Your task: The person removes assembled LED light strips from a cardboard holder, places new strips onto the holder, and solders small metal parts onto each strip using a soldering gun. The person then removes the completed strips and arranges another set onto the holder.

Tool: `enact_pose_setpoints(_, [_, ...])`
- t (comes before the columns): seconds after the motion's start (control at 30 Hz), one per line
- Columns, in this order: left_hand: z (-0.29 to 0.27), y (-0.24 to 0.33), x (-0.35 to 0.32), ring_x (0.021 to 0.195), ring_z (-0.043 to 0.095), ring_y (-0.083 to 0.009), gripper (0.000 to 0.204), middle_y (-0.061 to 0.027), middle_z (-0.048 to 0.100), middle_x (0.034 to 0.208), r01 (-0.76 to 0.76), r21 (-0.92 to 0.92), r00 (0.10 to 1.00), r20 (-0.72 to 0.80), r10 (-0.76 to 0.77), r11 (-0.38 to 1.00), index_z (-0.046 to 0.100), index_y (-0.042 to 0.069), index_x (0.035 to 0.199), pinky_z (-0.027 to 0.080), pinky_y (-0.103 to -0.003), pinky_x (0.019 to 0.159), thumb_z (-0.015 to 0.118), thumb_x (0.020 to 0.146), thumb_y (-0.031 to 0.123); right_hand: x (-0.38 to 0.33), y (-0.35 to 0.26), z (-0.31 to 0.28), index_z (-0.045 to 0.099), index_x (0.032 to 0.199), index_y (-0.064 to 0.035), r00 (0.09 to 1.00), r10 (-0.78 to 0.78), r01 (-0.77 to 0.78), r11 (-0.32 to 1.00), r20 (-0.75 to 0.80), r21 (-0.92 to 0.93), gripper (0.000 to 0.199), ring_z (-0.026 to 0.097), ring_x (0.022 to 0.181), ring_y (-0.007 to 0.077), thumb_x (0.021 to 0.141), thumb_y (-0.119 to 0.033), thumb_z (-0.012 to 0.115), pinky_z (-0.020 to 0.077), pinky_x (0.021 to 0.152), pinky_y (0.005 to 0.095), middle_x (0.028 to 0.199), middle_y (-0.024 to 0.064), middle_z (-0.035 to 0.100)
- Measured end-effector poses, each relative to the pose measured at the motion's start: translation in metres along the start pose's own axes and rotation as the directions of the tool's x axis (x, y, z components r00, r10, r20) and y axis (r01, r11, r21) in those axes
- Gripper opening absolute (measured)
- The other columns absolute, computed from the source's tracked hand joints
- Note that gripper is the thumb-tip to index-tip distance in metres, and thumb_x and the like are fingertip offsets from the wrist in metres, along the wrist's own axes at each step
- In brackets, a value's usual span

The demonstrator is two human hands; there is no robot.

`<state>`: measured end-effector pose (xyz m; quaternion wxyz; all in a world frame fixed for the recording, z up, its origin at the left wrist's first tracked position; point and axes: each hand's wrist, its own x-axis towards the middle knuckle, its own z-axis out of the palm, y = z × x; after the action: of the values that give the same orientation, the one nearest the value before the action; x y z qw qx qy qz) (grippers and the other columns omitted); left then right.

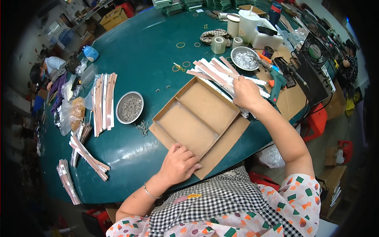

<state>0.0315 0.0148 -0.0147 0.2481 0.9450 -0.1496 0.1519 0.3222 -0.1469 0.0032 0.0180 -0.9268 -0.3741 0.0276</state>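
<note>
A shallow brown cardboard tray (193, 120) with one divider lies tilted on a flat cardboard sheet (226, 149) in front of me. My left hand (179, 164) is closed at the tray's near corner, its curled fingers against the wall. Over a heap of white and pinkish-brown strips (213, 70) just beyond the tray's right side, my right hand (248, 93) is closed, fingertips pinched on a strip. Its fingers partly cover that strip. Beside this hand lies a green glue gun (277, 83).
A metal bowl of small metal pieces (130, 107) stands left of the tray, beside bundled strips (104, 102). A second bowl (245, 58) holds shiny bits. Tape rolls (218, 45), a lidded cup (248, 25) and a black fan (316, 51) stand at the far right. Other people sit at both sides.
</note>
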Motion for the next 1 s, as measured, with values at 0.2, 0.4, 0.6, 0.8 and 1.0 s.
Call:
enact_pose_setpoints(0.2, [0.010, 0.002, 0.005, 0.074, 0.057, -0.0218, 0.024, -0.0029, 0.063, 0.077, 0.018, -0.049, 0.999, -0.028, -0.019, 0.999, 0.070, 0.007, 0.084, 0.043, -0.040, 0.080, 0.082, 0.067, 0.020, 0.003, -0.002, -0.004, 0.064, 0.101, 0.0038, 0.992, 0.126, -0.122, 0.984, -0.027, 0.127, 0.035, 0.063, 0.101, 0.0389, 0.068, -0.007, 0.070, 0.0543, 0.087, 0.0429, 0.112, 0.0222, 0.056])
enact_pose_setpoints(0.4, [0.018, 0.004, 0.005, 0.074, 0.057, -0.0218, 0.023, -0.0030, 0.063, 0.077, 0.048, -0.068, 0.996, -0.067, -0.053, 0.996, 0.068, 0.006, 0.083, 0.041, -0.041, 0.080, 0.082, 0.067, 0.018, 0.008, 0.009, -0.010, 0.062, 0.101, 0.0025, 0.994, 0.030, -0.026, 0.999, -0.101, 0.045, 0.039, 0.058, 0.107, 0.0375, 0.066, -0.011, 0.072, 0.0509, 0.088, 0.0457, 0.107, 0.0201, 0.056])
enact_pose_setpoints(0.6, [0.020, 0.003, 0.004, 0.074, 0.055, -0.0222, 0.022, -0.0037, 0.061, 0.077, 0.070, -0.103, 0.995, -0.067, -0.077, 0.992, 0.067, 0.006, 0.082, 0.040, -0.041, 0.081, 0.081, 0.069, 0.016, 0.006, 0.000, -0.002, 0.062, 0.094, 0.0019, 0.977, 0.116, -0.114, 0.993, -0.177, 0.023, 0.027, 0.058, 0.100, 0.0364, 0.069, -0.008, 0.068, 0.0509, 0.087, 0.0454, 0.103, 0.0195, 0.058])
enact_pose_setpoints(0.8, [0.020, 0.004, 0.004, 0.073, 0.053, -0.0235, 0.021, -0.0047, 0.057, 0.076, 0.085, -0.099, 0.994, -0.065, -0.091, 0.992, 0.064, 0.006, 0.080, 0.039, -0.041, 0.082, 0.079, 0.071, 0.016, 0.011, 0.015, 0.018, 0.063, 0.088, -0.0012, 0.955, -0.017, -0.050, 0.975, -0.295, -0.217, 0.014, 0.059, 0.094, 0.0324, 0.074, -0.005, 0.062, 0.0515, 0.079, 0.0416, 0.093, 0.0156, 0.060])
enact_pose_setpoints(1.0, [0.020, 0.006, 0.004, 0.075, 0.052, -0.0257, 0.021, -0.0061, 0.051, 0.074, 0.089, -0.126, 0.991, -0.084, -0.100, 0.988, 0.062, 0.006, 0.079, 0.039, -0.042, 0.083, 0.079, 0.071, 0.016, 0.008, 0.026, 0.020, 0.059, 0.085, -0.0009, 0.940, -0.090, 0.021, 0.978, -0.330, -0.206, 0.007, 0.060, 0.088, 0.0326, 0.078, -0.003, 0.057, 0.0518, 0.078, 0.0421, 0.089, 0.0157, 0.061])
